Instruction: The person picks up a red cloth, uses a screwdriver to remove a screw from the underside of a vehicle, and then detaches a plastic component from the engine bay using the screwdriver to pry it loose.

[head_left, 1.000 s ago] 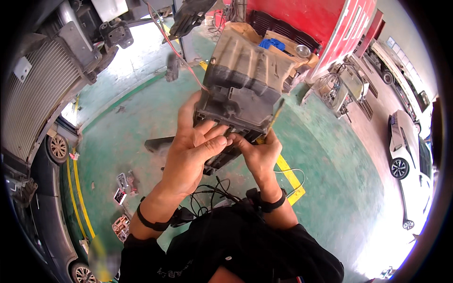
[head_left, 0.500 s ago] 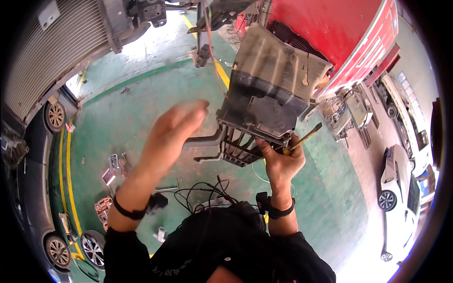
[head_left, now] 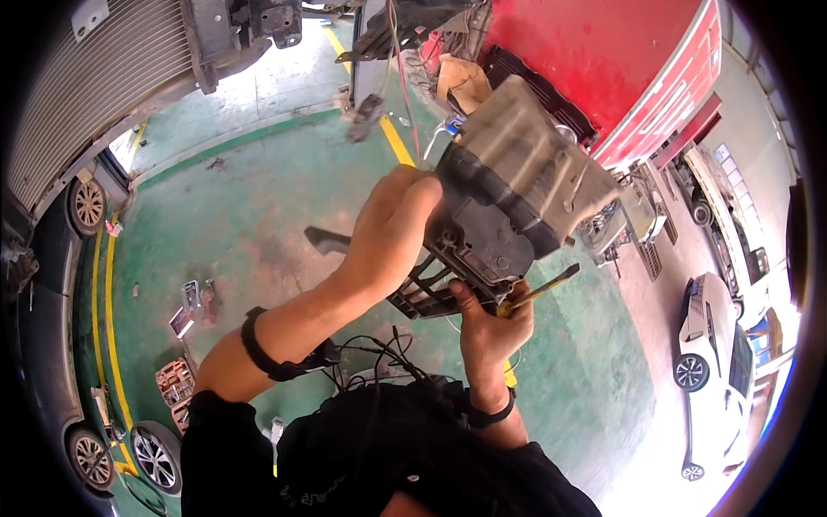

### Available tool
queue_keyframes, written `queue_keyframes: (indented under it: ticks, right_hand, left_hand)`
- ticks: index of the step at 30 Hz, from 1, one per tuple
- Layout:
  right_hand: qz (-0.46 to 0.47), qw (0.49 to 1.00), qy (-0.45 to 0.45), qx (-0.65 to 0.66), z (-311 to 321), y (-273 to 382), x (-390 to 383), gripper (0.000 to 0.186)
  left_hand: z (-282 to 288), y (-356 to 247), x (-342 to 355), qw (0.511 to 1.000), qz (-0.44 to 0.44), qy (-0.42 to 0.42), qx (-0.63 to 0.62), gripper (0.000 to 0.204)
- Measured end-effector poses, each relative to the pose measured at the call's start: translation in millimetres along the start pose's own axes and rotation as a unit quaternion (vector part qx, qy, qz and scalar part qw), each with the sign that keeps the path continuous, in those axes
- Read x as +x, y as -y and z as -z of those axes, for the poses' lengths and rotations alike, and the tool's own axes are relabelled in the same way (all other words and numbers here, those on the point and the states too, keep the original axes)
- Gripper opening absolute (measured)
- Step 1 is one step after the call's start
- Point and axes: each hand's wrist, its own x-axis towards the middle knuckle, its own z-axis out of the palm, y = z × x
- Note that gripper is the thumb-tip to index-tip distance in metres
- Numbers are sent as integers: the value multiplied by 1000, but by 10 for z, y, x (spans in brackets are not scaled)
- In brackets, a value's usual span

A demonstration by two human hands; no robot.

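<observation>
A ribbed plastic car-part housing (head_left: 491, 233), black with a dusty tan upper section, is held up in front of me, tilted. My left hand (head_left: 401, 220) is closed on its left edge, its fingertips hidden behind it. At the lower edge, my right hand (head_left: 495, 327) grips the housing with the thumb on the near face. That same hand also keeps hold of a screwdriver (head_left: 551, 284) with a yellow handle, its flat blade pointing up and to the right. A dark bracket arm (head_left: 327, 241) sticks out to the left of the housing, partly behind my left forearm.
A red panel (head_left: 586, 60) stands beyond the housing. At the left are a radiator (head_left: 103, 95) and a dark car (head_left: 52, 327). An open socket set (head_left: 175, 383) and a loose wheel (head_left: 158, 457) lie on the green floor. Black cables (head_left: 392, 349) hang near my body. White cars (head_left: 706, 319) stand right.
My left hand has moved right and taken hold of the housing's left edge. The housing has tilted and shifted slightly to the right. My right hand still holds it and the screwdriver.
</observation>
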Motion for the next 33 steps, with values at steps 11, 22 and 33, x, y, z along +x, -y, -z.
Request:
queue_keyframes:
  ticks: [11, 22, 33]
  right_hand:
    - [184, 975, 55, -109, 27, 183, -307, 38]
    - [-6, 984, 78, 162, -232, -223, -573, 35]
    - [-192, 523, 311, 770, -587, -148, -303, 49]
  left_hand:
    - [-129, -270, 48, 976, 85, -16, -200, 40]
    - [-55, -698, -125, 987, 60, 31, -142, 44]
    - [-128, -953, -95, 998, -66, 5, -24, 30]
